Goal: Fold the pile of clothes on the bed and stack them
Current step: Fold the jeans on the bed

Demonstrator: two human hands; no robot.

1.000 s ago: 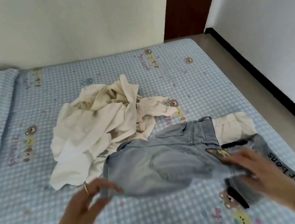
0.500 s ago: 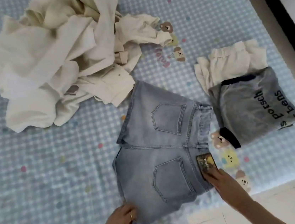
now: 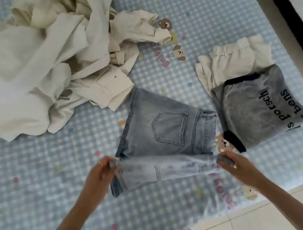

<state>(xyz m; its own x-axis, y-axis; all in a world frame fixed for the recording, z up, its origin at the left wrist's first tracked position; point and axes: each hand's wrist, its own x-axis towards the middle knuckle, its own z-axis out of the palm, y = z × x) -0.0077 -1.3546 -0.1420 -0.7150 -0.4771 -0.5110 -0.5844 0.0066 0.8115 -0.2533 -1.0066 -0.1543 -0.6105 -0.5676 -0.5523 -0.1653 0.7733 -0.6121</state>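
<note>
Near the foot edge of the bed (image 3: 38, 167), the denim shorts (image 3: 168, 132) lie back-pocket up, their near half lifted and turned over toward the far half. The left hand (image 3: 97, 177) pinches the hem corner with curled fingers (image 3: 106, 163); the right hand (image 3: 237, 167) grips the waistband end the same way – both have hold of the denim, its raised edge blurred. The fabric is pale, stiff-looking blue with heavy seams and one patch pocket showing.

I judge the fold about half made. The risk is a skewed fold: if one hand lands ahead of the other, the edges will not meet and the stiff denim may spring open. The waistband end also lies just beside the folded grey T-shirt (image 3: 251, 110), so a wide swing could nudge that stack – the grey piece rests on folded cream shorts (image 3: 235, 56).

Further off, the crumpled cream pile (image 3: 40, 57) waits unfolded, one edge touching the denim's far corner.
</note>
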